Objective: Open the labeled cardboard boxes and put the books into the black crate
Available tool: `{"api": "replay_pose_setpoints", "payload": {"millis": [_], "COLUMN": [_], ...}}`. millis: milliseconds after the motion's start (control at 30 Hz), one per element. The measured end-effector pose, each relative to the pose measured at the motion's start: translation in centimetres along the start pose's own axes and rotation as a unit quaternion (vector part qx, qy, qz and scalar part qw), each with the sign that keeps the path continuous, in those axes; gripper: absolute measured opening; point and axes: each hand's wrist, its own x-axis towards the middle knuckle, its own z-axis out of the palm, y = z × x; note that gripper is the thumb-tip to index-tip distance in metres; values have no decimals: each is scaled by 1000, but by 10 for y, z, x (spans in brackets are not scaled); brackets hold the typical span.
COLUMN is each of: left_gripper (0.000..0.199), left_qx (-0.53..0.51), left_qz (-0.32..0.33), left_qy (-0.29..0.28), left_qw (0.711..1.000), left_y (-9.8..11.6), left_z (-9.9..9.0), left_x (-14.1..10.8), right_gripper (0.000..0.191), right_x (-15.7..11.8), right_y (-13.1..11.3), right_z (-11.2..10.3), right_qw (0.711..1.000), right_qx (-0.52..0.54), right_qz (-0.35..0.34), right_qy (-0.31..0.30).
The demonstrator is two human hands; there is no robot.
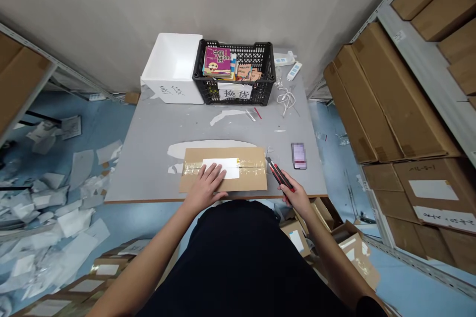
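Observation:
A taped cardboard box (253, 178) lies flat near the front edge of the grey table (148, 148), with a white label (232, 168) on its top. My left hand (206, 185) rests on the box and the label, palm down with its fingers stretched out. In my right hand (293, 193) is a red and black box cutter (277, 172), gripped by the handle. Its tip points up and left, close to the box's right end. The right hand is just off the box, above the table's front edge.
At the back stand a white bin (173, 90) and a black crate (235, 98) holding books (217, 62). To the right lie a phone (298, 156), a white cable (285, 99) and power strips (293, 71). Shelves with cartons (394, 104) flank the table; paper scraps (55, 198) litter the floor.

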Motion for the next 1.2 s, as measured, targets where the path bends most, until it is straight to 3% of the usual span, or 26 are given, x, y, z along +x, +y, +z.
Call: {"api": "replay_pose_setpoints", "payload": {"millis": [400,667,933,1200], "left_gripper": [75,73,74,77], "left_qx": [-20,0,-3,-6], "left_qz": [9,-14,-32,-36], "left_qy": [-3,-8,-1,-12], "left_qw": [1000,1000,999,999], "left_y": [4,8,10,7], "left_z": [0,4,9,10], "left_x": [5,1,-3,-3], "right_gripper": [69,66,64,67], "right_x": [-2,-4,-13,-21], "right_y": [-7,-10,1,6], "right_z": [2,-13,-17,-14], "right_qw": [1000,997,994,996], "right_qx": [-15,-58,-95,-59], "right_qz": [15,18,20,35], "right_qy": [10,-43,-41,-53]}}
